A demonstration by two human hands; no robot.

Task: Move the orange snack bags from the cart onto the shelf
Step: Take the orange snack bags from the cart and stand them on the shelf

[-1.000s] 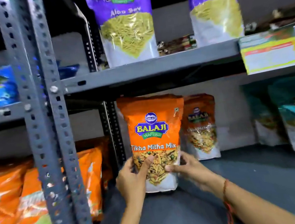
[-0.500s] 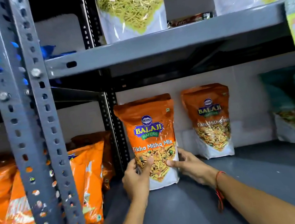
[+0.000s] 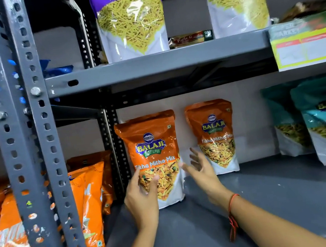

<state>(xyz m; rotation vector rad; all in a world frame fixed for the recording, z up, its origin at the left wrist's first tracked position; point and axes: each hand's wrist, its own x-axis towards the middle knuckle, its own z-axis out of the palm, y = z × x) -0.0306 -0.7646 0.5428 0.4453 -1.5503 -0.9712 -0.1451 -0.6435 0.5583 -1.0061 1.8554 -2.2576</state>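
Note:
An orange Tikha Mitha Mix bag (image 3: 152, 145) stands upright on the grey shelf (image 3: 260, 203), at its back left corner beside the rear post. My left hand (image 3: 143, 199) still rests against the bag's lower left front, thumb and fingers touching it. My right hand (image 3: 202, 172) has come off the bag and hovers just right of it, fingers spread. A second orange bag (image 3: 214, 135) of the same kind stands upright to the right against the back wall. No cart is in view.
A perforated grey upright (image 3: 26, 140) stands close at the left. Left of it lie several orange bags (image 3: 90, 204). Teal bags (image 3: 322, 124) stand at the shelf's right. On the upper shelf (image 3: 171, 60) are purple Aloo Sev bags (image 3: 131, 22) and a price tag (image 3: 305, 48).
The orange bag was pushed back and set upright on the shelf. My right hand let go and opened beside it; my left hand stays on it.

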